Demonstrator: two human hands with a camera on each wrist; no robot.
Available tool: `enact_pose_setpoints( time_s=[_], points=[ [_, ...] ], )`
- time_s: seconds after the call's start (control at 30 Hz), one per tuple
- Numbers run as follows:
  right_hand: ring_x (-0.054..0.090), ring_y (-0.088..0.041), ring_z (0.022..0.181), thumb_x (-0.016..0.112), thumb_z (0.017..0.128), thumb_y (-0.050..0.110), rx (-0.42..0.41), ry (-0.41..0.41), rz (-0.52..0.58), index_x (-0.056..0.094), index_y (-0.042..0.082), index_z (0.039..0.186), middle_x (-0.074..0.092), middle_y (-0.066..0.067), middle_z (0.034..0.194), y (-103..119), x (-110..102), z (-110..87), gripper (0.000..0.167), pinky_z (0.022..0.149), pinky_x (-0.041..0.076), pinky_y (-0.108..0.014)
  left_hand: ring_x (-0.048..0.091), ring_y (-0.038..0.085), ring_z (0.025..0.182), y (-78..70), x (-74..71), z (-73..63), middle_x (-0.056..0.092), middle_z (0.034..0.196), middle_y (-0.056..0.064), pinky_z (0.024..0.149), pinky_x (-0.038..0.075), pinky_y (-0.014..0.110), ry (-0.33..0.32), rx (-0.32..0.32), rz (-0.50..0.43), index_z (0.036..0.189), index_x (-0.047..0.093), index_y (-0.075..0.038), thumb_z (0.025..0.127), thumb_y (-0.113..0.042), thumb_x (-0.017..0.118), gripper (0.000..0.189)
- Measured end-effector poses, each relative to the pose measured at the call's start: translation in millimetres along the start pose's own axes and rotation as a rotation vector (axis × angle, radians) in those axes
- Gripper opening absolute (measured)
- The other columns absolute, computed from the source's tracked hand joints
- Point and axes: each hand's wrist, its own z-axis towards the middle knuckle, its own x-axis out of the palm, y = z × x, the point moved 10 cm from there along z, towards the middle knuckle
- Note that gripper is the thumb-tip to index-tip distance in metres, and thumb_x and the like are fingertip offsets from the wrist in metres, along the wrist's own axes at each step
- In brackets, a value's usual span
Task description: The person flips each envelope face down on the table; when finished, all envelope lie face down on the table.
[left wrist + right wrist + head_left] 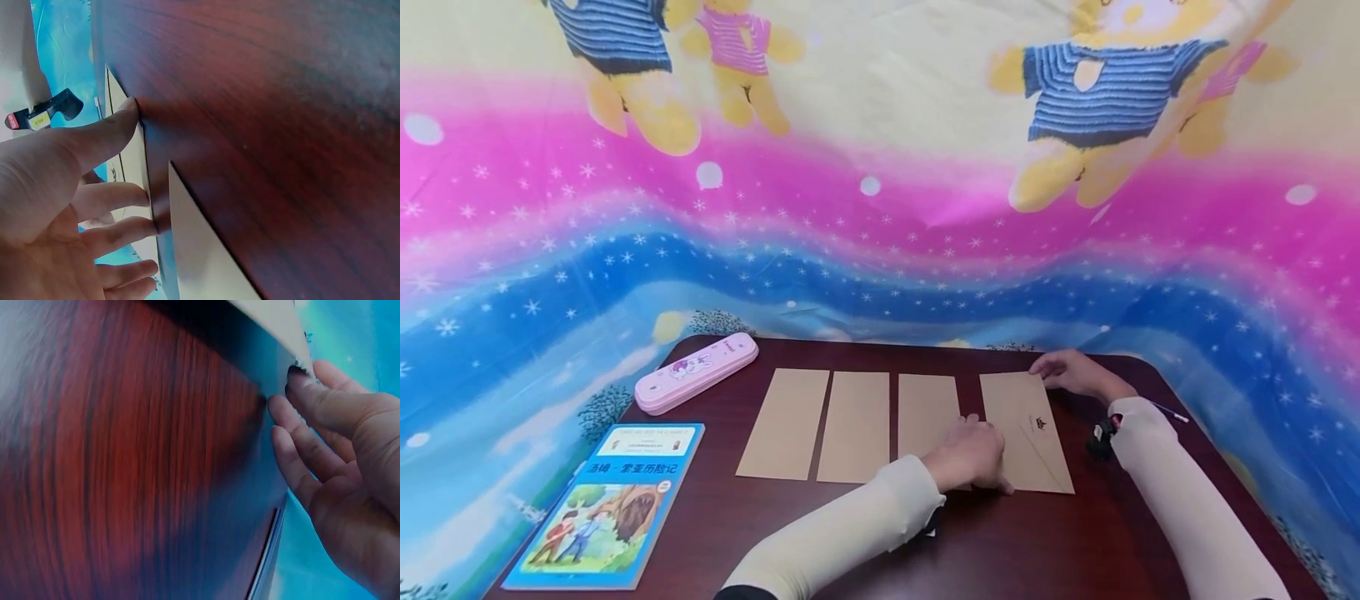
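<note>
Several brown paper envelopes lie in a row on the dark wooden table. The rightmost envelope has its flap side up, with a small crown printed near its right edge. My left hand reaches across the row, covering the lower part of the third envelope. In the left wrist view its thumb and fairly straight fingers touch the rightmost envelope's left edge. At that envelope's far right corner, my right hand pinches the paper between thumb and index finger, the other fingers loosely bent. The corner itself is partly hidden.
Two more envelopes, the leftmost one and its neighbour, lie side by side. A blue book and a pink pencil case are at the left. A thin white stick lies beyond the right wrist. A printed cloth hangs behind.
</note>
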Motion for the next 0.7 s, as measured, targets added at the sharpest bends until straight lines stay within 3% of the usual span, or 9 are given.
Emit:
enact_pose_setpoints(
  time_s=[0.2,0.47,0.57,0.63,0.7],
  points=[
    [0.064,-0.043,0.12,0.07,0.096,0.01,-0.01,-0.001,-0.015,0.074,0.009,0.122,0.071,-0.02,0.126,10,-10,-8.1,0.026,0.093,0.057,-0.049,0.062,0.013,0.096,0.5,1.8,-3.8,0.073,0.094,-0.012,0.082,0.049,0.028,-0.019,0.005,-0.01,0.072,0.069,-0.028,0.074,-0.073,0.078,0.045],
    [0.054,-0.046,0.136,0.068,0.099,0.016,-0.026,-0.02,-0.014,0.075,0.016,0.123,0.063,-0.02,0.143,34,-26,-6.2,0.025,0.104,0.049,-0.059,0.063,0.011,0.089,-13.8,1.3,-15.2,0.071,0.089,-0.015,0.079,0.049,0.028,-0.07,0.097,0.03,0.068,0.066,-0.032,0.081,-0.069,0.074,0.04],
    [0.053,-0.045,0.136,0.067,0.1,0.018,-0.038,-0.001,0.012,0.074,0.015,0.124,0.064,-0.018,0.142,44,-28,-0.9,0.025,0.106,0.047,-0.061,0.063,0.01,0.085,-17.7,-4.3,-17.8,0.068,0.086,-0.012,0.076,0.046,0.028,-0.091,0.115,0.029,0.083,0.064,-0.027,0.083,-0.068,0.072,0.041],
    [0.055,-0.043,0.135,0.068,0.1,0.019,-0.038,0.01,0.013,0.074,0.014,0.124,0.066,-0.015,0.139,51,-28,2.0,0.026,0.106,0.047,-0.06,0.064,0.009,0.082,-20.0,-8.5,-20.0,0.069,0.085,-0.01,0.073,0.044,0.027,-0.106,0.124,0.01,0.106,0.067,-0.023,0.084,-0.066,0.072,0.049],
    [0.056,-0.042,0.135,0.067,0.1,0.018,-0.049,0.026,0.011,0.073,0.013,0.125,0.067,-0.014,0.138,58,-27,4.4,0.027,0.106,0.047,-0.059,0.065,0.008,0.083,-22.5,-11.5,-22.0,0.071,0.09,-0.01,0.072,0.044,0.026,-0.12,0.133,-0.005,0.132,0.06,-0.018,0.084,-0.065,0.072,0.068]
  ],
)
